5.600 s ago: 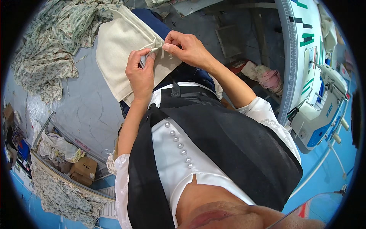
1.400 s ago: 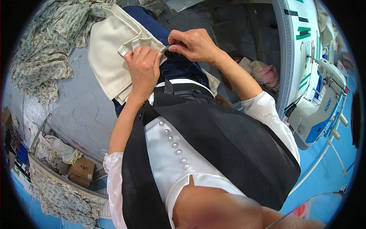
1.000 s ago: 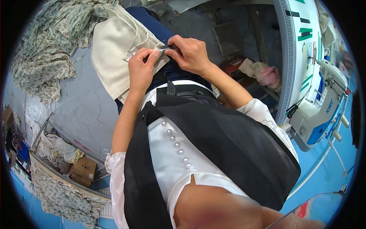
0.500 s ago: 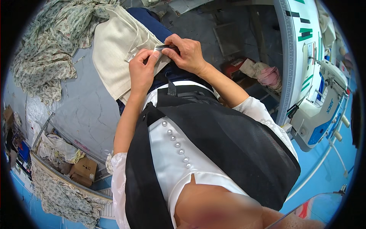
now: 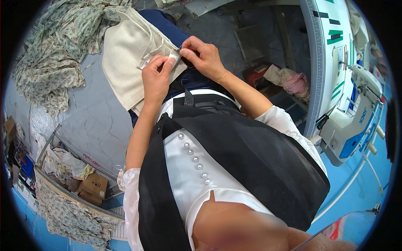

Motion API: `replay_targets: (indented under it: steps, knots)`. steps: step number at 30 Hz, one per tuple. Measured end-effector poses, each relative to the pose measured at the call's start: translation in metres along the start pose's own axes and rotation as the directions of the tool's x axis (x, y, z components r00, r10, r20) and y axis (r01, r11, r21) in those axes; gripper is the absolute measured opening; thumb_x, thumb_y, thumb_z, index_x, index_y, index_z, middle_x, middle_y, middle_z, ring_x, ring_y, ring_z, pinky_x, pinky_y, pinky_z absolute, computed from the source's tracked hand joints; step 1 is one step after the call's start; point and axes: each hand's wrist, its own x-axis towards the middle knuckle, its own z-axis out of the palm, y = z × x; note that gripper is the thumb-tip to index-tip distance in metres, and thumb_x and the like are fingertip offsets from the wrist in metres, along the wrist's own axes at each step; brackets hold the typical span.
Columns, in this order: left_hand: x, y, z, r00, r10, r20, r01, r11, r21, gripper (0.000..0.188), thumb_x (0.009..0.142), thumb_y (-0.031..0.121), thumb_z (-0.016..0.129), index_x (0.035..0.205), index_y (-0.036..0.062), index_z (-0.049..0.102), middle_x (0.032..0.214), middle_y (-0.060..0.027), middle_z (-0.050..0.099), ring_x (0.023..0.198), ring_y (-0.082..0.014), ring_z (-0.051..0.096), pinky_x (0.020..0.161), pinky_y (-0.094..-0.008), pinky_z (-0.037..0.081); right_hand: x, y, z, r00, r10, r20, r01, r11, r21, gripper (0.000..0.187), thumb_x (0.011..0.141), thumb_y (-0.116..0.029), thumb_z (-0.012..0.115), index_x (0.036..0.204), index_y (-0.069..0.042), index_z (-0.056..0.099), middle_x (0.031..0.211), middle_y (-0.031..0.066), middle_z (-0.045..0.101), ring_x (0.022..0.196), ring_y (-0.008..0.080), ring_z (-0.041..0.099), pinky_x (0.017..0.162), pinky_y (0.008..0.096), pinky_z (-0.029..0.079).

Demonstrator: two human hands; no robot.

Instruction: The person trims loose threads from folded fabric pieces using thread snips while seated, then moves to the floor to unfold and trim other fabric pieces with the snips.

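Observation:
A folded cream cloth [image 5: 127, 54] lies over my lap, on dark blue clothing. My left hand [image 5: 156, 79] pinches a small white label [image 5: 174, 55] at the cloth's right edge, thumb on top. Just to the right, my right hand [image 5: 204, 60] is closed, with thumb and forefinger brought together beside the label's end. What those fingers hold, if anything, is too small or hidden to make out. Loose folded edges of the cream cloth stand up near the left fingertips.
Heaped floral cloth [image 5: 50, 62] lies on the left. A white sewing machine [image 5: 349, 113] stands at the right on a table with a ruler edge [image 5: 312, 75]. Below left, a cardboard box [image 5: 93, 187] sits behind a rail. Pink cloth [image 5: 295, 83] lies under the table.
The dark, shiny narrow tool that showed between my right fingers is out of sight. My right fingertips have come together by the label. My left hand stays almost in place.

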Motion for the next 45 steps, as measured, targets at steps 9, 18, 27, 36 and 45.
replay_targets:
  steps: [9,18,27,36,45]
  knots:
    - [-0.001,0.004,-0.001,0.994,-0.084,-0.066,0.083,0.996,-0.013,0.022,0.095,0.014,0.070,0.090,-0.0070,0.068,0.077,-0.0041,0.059,0.072,-0.0113,0.052,0.068,-0.0276,0.043,0.009,-0.009,-0.009,0.984,0.179,0.021,-0.168,0.864,0.475,0.021,0.098,-0.023,0.069,0.108,-0.004,0.066,0.079,-0.0062,0.057,0.075,0.0031,0.050,0.066,0.0216,0.041]
    - [0.000,0.003,-0.014,0.943,0.028,-0.331,0.026,0.987,0.158,0.022,0.094,0.001,0.063,0.115,0.0005,0.056,0.099,-0.0082,0.064,0.080,-0.0189,0.062,0.075,-0.0334,0.051,0.040,0.009,-0.025,0.941,0.339,-0.008,-0.319,0.892,0.321,0.020,0.090,-0.021,0.074,0.093,-0.001,0.074,0.072,0.0031,0.068,0.068,0.0069,0.058,0.064,0.0261,0.048]
    - [-0.003,0.024,-0.020,0.815,0.576,-0.065,-0.116,0.270,0.956,0.015,0.082,0.000,0.066,0.097,0.0050,0.070,0.113,-0.0117,0.062,0.101,-0.0288,0.062,0.086,-0.0364,0.047,0.021,-0.014,-0.014,0.937,0.332,0.109,-0.341,0.936,0.085,0.031,0.085,-0.034,0.075,0.089,-0.003,0.076,0.069,0.0104,0.068,0.064,0.0211,0.064,0.063,0.0362,0.048]
    - [-0.012,0.017,-0.017,0.851,0.413,0.323,-0.518,0.564,0.643,0.040,0.074,0.021,0.083,0.107,0.0052,0.066,0.104,-0.0072,0.064,0.095,-0.0265,0.060,0.079,-0.0373,0.043,0.025,-0.004,-0.011,0.862,0.411,0.297,-0.455,0.886,0.095,0.030,0.090,-0.030,0.073,0.085,0.000,0.071,0.061,0.0028,0.057,0.059,0.0099,0.047,0.055,0.0307,0.040]
    - [-0.014,0.002,-0.012,0.876,0.446,0.185,-0.468,0.689,0.554,0.024,0.078,0.016,0.081,0.097,0.0068,0.069,0.087,-0.0050,0.064,0.082,-0.0245,0.061,0.075,-0.0373,0.042,-0.004,-0.025,-0.041,0.956,0.201,0.211,-0.201,0.979,-0.025,0.026,0.087,-0.019,0.074,0.105,-0.002,0.068,0.088,0.0058,0.070,0.077,0.0141,0.064,0.073,0.0284,0.051]
